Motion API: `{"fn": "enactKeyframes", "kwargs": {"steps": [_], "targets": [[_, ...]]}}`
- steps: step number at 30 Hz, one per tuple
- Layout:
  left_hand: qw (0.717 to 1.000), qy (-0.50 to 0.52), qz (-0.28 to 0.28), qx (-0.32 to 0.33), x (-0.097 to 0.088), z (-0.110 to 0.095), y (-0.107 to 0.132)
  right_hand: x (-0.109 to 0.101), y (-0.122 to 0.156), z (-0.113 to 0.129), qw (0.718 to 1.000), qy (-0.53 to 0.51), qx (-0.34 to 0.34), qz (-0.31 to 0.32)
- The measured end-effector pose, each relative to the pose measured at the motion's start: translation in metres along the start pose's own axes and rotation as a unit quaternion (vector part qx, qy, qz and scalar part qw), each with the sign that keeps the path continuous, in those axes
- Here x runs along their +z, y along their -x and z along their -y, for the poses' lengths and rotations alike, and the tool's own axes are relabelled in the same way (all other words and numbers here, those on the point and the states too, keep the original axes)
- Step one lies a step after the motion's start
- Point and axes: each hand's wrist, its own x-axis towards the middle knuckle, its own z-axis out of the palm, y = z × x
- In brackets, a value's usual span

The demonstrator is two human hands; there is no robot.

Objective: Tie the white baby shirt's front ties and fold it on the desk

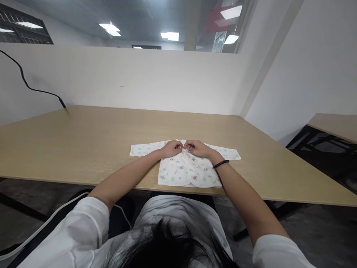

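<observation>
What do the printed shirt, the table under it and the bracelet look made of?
Printed shirt: matte fabric, perhaps cotton; it lies limp, creased. Table: probably wood or laminate, satin, its top finely streaked. Bracelet: dark, maybe wood or stone beads by its knobbly outline; finish unclear.

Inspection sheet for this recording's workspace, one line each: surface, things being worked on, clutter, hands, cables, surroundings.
Surface: wood-toned table.
Work items: one white printed garment, laid out with its long sleeves spread to both sides and its hem toward the person.
Clutter: nothing seen.
Hands: left hand and right hand close together at the garment's upper front, fingers curled; too small to tell whether they pinch the cloth. Dark beaded bracelet on the right wrist.
Cables: one black cable at far left, against the wall.
Surroundings: white wall behind, window above it, another table at right.
</observation>
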Motion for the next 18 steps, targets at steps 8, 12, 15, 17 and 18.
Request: {"fn": "enactKeyframes", "kwargs": {"steps": [8, 12, 15, 17, 18], "targets": [[1.000, 0.000, 0.012, 0.002, -0.001, 0.002, 0.002, -0.007, 0.004, 0.010, 1.000, 0.015, 0.008, -0.005], [1.000, -0.026, 0.011, 0.006, -0.001, 0.003, 0.001, -0.004, 0.005, 0.028, 0.999, -0.021, 0.033, 0.011], [0.999, -0.038, 0.014, 0.016, -0.001, 0.002, 0.001, 0.002, 0.003, 0.037, 0.997, 0.010, 0.062, 0.050], [0.999, -0.028, 0.009, 0.018, -0.002, 0.001, 0.002, 0.006, 0.002, 0.039, 0.992, 0.071, 0.078, 0.069], [1.000, -0.019, 0.006, 0.018, -0.002, 0.000, 0.002, 0.007, 0.002, 0.039, 0.989, 0.096, 0.083, 0.072]]}}
